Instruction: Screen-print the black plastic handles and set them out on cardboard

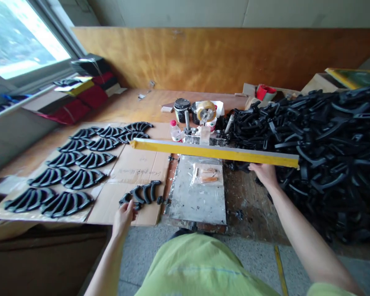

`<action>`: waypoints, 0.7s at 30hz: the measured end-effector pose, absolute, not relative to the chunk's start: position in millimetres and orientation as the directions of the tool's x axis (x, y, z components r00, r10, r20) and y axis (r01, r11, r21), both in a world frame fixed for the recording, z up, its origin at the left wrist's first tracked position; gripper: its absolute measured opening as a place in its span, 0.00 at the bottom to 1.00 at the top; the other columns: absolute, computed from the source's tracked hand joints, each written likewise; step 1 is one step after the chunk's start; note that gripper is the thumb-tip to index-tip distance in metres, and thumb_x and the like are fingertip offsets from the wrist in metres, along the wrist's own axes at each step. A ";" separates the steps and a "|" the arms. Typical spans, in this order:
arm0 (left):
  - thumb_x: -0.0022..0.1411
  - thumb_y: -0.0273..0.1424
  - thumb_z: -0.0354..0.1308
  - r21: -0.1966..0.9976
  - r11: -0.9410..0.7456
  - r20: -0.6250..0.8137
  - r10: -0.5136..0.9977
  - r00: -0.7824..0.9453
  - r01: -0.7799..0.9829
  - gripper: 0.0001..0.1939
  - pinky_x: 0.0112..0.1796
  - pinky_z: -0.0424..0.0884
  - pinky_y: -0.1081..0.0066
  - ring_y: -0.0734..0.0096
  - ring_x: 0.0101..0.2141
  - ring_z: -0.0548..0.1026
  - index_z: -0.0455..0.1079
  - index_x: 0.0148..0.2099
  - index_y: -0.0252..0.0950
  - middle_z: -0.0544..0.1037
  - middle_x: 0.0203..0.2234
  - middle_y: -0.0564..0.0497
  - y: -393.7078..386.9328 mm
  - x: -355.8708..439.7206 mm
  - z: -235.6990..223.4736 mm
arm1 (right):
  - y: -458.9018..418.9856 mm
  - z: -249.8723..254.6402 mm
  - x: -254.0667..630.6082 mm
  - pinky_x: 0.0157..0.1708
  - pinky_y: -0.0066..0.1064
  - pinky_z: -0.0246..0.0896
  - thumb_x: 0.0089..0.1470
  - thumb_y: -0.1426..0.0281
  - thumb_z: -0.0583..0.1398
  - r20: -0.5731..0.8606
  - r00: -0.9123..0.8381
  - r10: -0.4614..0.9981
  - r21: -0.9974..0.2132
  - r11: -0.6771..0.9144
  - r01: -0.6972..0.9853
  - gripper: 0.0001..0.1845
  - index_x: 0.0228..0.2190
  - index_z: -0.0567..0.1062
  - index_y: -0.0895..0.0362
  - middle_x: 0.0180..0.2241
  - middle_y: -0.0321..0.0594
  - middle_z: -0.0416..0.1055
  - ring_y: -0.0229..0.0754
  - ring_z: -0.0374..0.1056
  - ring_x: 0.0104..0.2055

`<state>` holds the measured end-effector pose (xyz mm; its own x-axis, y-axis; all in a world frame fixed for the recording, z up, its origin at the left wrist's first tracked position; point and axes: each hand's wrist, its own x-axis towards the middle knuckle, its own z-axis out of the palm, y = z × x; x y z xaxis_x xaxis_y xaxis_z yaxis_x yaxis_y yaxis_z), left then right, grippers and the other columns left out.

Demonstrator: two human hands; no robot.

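On the cardboard sheet at the left, my left hand (pixel 123 217) is closed, its fingertips pinching the lower end of a black curved part (pixel 132 201). Several similar curved parts (pixel 148 193) lie side by side just to the right of those fingers. My right hand (pixel 266 174) is just below the right end of a long yellow bar (pixel 216 153), at the left edge of a large heap of black curved parts (pixel 320 139). Its fingers are partly hidden, and I cannot tell whether they hold one. Between my hands is a grey metal plate (pixel 199 205) bearing a small pale block (pixel 209 176).
Fanned groups of black parts (pixel 83 179) cover the cardboard (pixel 138 164) at the left. Behind the bar stand a small bottle (pixel 175 133), a dark-lidded tub (pixel 181 110) and a tape roll (pixel 206 112). A wooden board (pixel 203 59) closes off the back.
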<state>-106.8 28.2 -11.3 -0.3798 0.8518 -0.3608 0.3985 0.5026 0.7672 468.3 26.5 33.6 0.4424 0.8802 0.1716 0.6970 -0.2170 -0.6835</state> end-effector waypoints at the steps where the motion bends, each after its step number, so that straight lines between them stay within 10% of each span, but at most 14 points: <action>1: 0.54 0.47 0.54 0.817 0.454 -0.337 0.877 -0.344 0.356 0.18 0.19 0.63 0.73 0.72 0.15 0.65 0.66 0.29 0.35 0.69 0.13 0.55 37.9 -91.8 -1.2 | 28.6 32.6 446.9 0.46 0.41 0.63 0.49 0.68 0.58 0.168 0.387 0.907 -0.760 -0.130 0.636 0.12 0.36 0.75 0.58 0.39 0.47 0.75 0.49 0.70 0.45; 8: 0.57 0.46 0.56 0.986 0.012 -0.009 1.000 -0.020 0.165 0.18 0.21 0.62 0.79 0.80 0.17 0.66 0.69 0.34 0.34 0.71 0.16 0.56 105.0 19.9 88.8 | 51.9 6.3 349.4 0.52 0.41 0.63 0.48 0.75 0.57 0.171 -0.131 0.977 -0.840 0.214 0.499 0.13 0.33 0.80 0.53 0.43 0.40 0.76 0.43 0.71 0.47; 21: 0.63 0.48 0.47 0.972 -0.233 0.233 0.971 -0.051 0.004 0.23 0.22 0.62 0.76 0.77 0.17 0.64 0.72 0.38 0.34 0.67 0.15 0.55 121.4 75.2 161.7 | 44.6 4.7 324.2 0.55 0.44 0.55 0.58 0.76 0.51 0.199 -0.324 0.925 -0.442 0.379 0.813 0.22 0.50 0.74 0.53 0.50 0.40 0.72 0.47 0.60 0.55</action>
<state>75.2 121.4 161.7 -0.0511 0.9712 0.2329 0.0037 -0.2330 0.9725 324.2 44.6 4.7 -0.3237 0.9251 0.1987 0.8130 0.3793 -0.4417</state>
